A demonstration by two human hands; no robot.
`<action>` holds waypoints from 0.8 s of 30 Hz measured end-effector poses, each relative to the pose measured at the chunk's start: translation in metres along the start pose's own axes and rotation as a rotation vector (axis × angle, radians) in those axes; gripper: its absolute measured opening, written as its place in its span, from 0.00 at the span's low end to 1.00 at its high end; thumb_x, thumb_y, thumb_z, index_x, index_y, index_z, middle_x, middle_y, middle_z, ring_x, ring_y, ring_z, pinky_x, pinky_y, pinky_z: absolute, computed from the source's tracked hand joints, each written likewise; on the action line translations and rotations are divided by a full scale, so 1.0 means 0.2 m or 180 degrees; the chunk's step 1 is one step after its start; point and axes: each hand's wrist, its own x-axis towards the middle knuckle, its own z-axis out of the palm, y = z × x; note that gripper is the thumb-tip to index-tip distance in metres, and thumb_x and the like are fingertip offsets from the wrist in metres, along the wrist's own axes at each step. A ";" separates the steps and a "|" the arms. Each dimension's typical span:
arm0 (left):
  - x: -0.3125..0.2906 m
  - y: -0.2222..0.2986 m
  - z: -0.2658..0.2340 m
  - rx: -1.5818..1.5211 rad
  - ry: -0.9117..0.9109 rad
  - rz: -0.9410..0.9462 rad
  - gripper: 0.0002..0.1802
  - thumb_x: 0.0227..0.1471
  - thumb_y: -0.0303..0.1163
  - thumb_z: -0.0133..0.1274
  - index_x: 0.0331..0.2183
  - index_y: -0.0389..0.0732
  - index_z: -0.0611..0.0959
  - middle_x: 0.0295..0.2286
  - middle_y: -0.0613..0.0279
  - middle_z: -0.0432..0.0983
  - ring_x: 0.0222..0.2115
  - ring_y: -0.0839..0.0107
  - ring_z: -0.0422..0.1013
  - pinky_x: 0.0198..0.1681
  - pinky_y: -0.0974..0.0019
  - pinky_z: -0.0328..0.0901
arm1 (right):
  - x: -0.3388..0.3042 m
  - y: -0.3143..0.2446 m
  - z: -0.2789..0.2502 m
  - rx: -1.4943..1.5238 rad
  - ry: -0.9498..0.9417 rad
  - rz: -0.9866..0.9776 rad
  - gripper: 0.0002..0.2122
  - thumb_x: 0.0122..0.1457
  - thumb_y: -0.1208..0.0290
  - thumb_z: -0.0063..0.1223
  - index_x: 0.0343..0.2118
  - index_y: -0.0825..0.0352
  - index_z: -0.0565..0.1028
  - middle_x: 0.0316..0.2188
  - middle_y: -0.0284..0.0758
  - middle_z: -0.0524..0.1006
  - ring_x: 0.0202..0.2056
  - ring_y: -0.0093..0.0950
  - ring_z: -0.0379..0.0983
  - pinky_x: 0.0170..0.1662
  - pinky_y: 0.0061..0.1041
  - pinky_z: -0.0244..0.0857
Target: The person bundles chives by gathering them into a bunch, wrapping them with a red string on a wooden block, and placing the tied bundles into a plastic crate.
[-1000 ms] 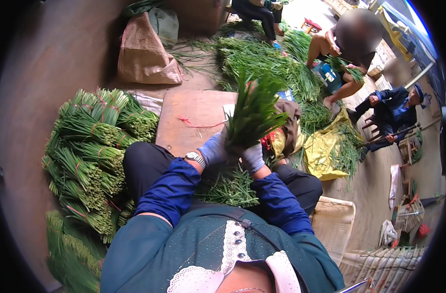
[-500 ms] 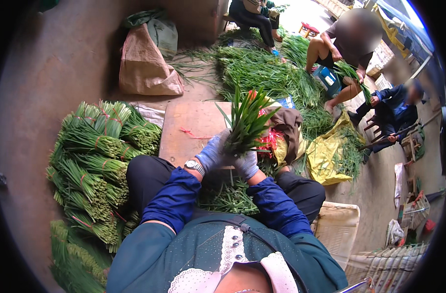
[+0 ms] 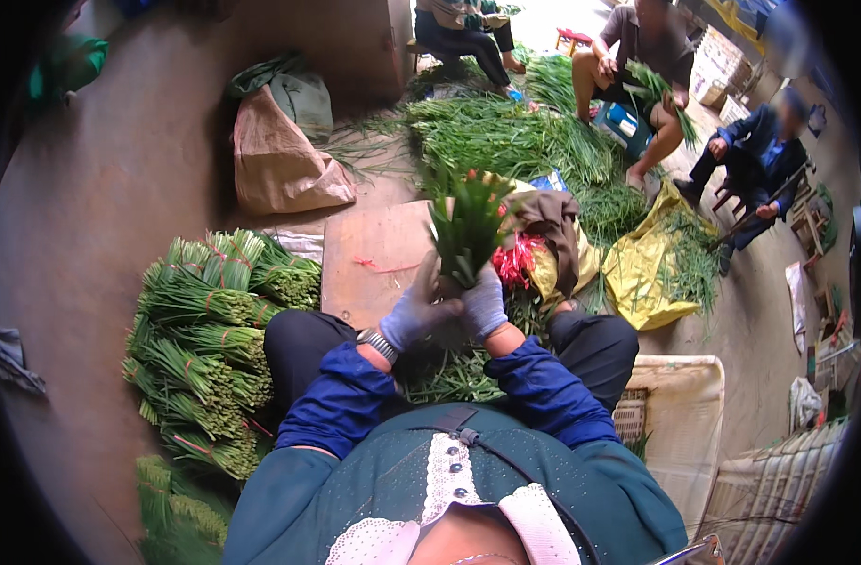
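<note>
Upright above my lap stands a bunch of green garlic chives (image 3: 470, 231), leaf tips up. My right hand (image 3: 487, 301), in a pale blue-grey glove, is closed round its lower part. My left hand (image 3: 417, 309), gloved alike and wearing a wristwatch (image 3: 378, 345), is against or just beside the bunch's left side. Its fingers are stretched and its thumb apart, somewhat blurred. Just beyond my left hand lies a wooden board (image 3: 369, 245) with a red tie (image 3: 365, 262) on it. Loose chive leaves (image 3: 454, 375) lie below my hands, between my knees.
Tied chive bundles (image 3: 204, 348) are stacked at my left. Red ties (image 3: 517, 259) and a brown cloth (image 3: 553, 226) lie right of the board. Beyond are a sack (image 3: 284, 155), a chive heap (image 3: 506, 141), a yellow sheet (image 3: 647, 273) and several seated people. A pale crate (image 3: 680, 414) stands right.
My left hand's fingers have loosened from the bunch and spread. The bunch now stands more upright in my right hand. The whole view has shifted slightly.
</note>
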 end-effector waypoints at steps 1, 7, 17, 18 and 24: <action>0.00 0.08 0.07 0.1318 0.0099 0.0063 0.49 0.43 0.32 0.65 0.61 0.36 0.56 0.53 0.51 0.65 0.52 0.64 0.66 0.56 0.62 0.61 | 0.01 0.03 -0.03 0.1039 -0.0023 0.0577 0.16 0.59 0.64 0.53 0.48 0.64 0.72 0.38 0.34 0.78 0.40 0.30 0.75 0.47 0.30 0.68; 0.08 0.14 0.19 0.0858 0.1998 0.0127 0.11 0.46 0.29 0.63 0.33 0.35 0.83 0.31 0.63 0.80 0.34 0.71 0.75 0.39 0.66 0.70 | -0.18 0.03 -0.03 -0.3899 -0.0378 -0.0475 0.23 0.44 0.68 0.60 0.44 0.71 0.69 0.33 0.54 0.76 0.38 0.52 0.73 0.42 0.45 0.67; 0.10 0.22 0.11 -0.1083 0.2057 0.0050 0.15 0.54 0.30 0.57 0.43 0.36 0.77 0.30 0.62 0.77 0.28 0.72 0.74 0.33 0.68 0.71 | -0.16 -0.15 0.02 -0.3839 -0.0862 -0.0849 0.28 0.43 0.63 0.62 0.48 0.71 0.69 0.34 0.53 0.77 0.38 0.49 0.74 0.41 0.42 0.68; 0.10 0.23 0.13 -0.0937 0.2172 0.0031 0.15 0.54 0.29 0.56 0.43 0.35 0.77 0.29 0.62 0.77 0.28 0.72 0.74 0.34 0.68 0.71 | -0.15 -0.16 0.02 -0.4154 -0.0895 -0.0810 0.29 0.43 0.64 0.62 0.49 0.71 0.69 0.34 0.53 0.77 0.38 0.50 0.74 0.41 0.42 0.68; 0.06 0.30 -0.05 -0.0681 0.1826 0.0027 0.07 0.56 0.31 0.54 0.33 0.38 0.78 0.27 0.60 0.76 0.30 0.65 0.74 0.41 0.59 0.71 | -0.15 -0.38 -0.09 -0.2873 -0.1471 -0.0697 0.40 0.43 0.58 0.68 0.58 0.72 0.62 0.50 0.54 0.71 0.55 0.43 0.67 0.56 0.35 0.61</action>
